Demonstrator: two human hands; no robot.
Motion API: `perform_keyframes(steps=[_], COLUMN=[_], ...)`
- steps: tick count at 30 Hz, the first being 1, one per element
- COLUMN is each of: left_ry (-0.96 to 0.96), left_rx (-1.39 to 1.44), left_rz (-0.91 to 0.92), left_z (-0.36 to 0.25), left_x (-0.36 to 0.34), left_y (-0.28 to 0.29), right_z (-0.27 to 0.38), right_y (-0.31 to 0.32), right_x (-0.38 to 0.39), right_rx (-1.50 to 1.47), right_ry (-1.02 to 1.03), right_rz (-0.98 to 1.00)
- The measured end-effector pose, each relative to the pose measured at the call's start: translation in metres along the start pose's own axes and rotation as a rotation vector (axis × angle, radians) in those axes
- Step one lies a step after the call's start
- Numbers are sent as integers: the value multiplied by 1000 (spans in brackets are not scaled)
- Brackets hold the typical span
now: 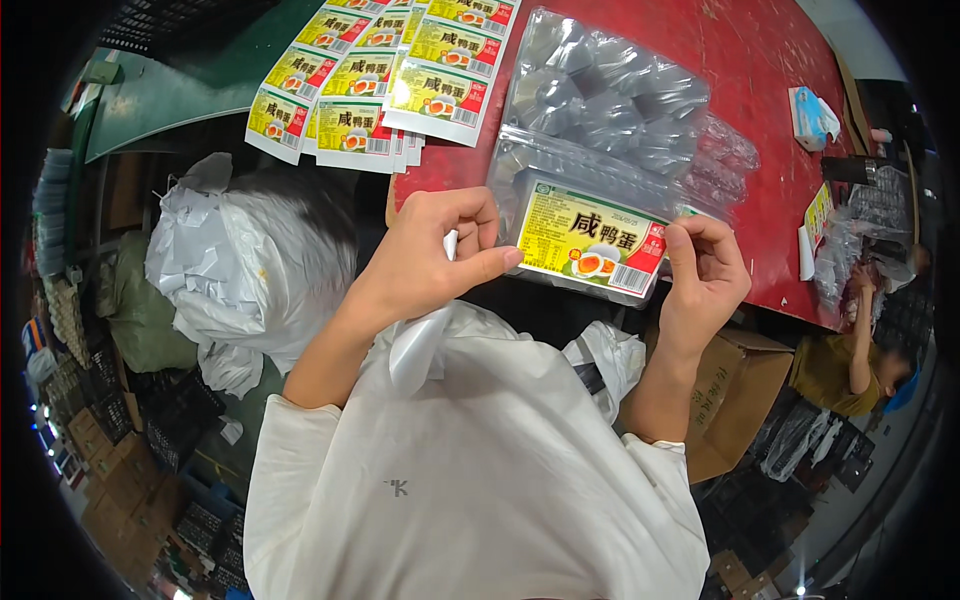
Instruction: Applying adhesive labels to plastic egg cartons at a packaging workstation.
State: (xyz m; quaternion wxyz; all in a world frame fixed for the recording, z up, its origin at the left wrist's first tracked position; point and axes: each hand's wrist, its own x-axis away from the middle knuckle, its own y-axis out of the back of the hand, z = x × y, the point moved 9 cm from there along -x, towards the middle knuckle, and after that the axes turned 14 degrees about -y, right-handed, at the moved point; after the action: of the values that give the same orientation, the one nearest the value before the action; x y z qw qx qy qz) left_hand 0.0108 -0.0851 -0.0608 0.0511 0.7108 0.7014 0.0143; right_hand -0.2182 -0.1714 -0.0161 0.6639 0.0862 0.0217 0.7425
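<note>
Head view. A printed label (597,238) in yellow, green and red, bearing a picture of cut eggs, is positioned on the near side of a clear plastic egg carton (600,165), which is rested at the near edge of a red counter (780,235). The left hand (425,255) is curled, and a white backing strip (418,355) is pinched within its fingers, the loose end hanging below the wrist; the label's left edge is met by the tip of its thumb. By the right hand (712,285), the label's upper right corner is pinched between thumb and forefinger. Beyond the left hand, overlapping sheets of matching labels (385,75) are laid at the counter's left edge. A blue-and-white packet (815,118) is seen toward the far right of the counter. Beneath the counter's level, a bulging white sack (275,270) is placed at left and an open cardboard box (735,400) at right. Farther right, a co-worker (840,372) is partly shown, one arm raised.
</note>
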Motion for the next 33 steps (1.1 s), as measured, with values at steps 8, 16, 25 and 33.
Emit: perform_keyframes(steps=[8,16,25,33], left_ry=[15,-69,-142,-120], left_rx=[-43,-153,-312,-245], left_rz=[-2,-33,-93,-107], left_z=[2,-11,-27,-21], left_x=[2,0,-4,2], left_y=[0,-4,-6,1], right_z=[0,2,52,40], right_y=[-1,-3,-27,-8], right_x=[2,3,2,-13], right_rx=[-5,36,763,1129], right_ry=[16,19,89,-139], right_rz=[2,-8,-15,-9])
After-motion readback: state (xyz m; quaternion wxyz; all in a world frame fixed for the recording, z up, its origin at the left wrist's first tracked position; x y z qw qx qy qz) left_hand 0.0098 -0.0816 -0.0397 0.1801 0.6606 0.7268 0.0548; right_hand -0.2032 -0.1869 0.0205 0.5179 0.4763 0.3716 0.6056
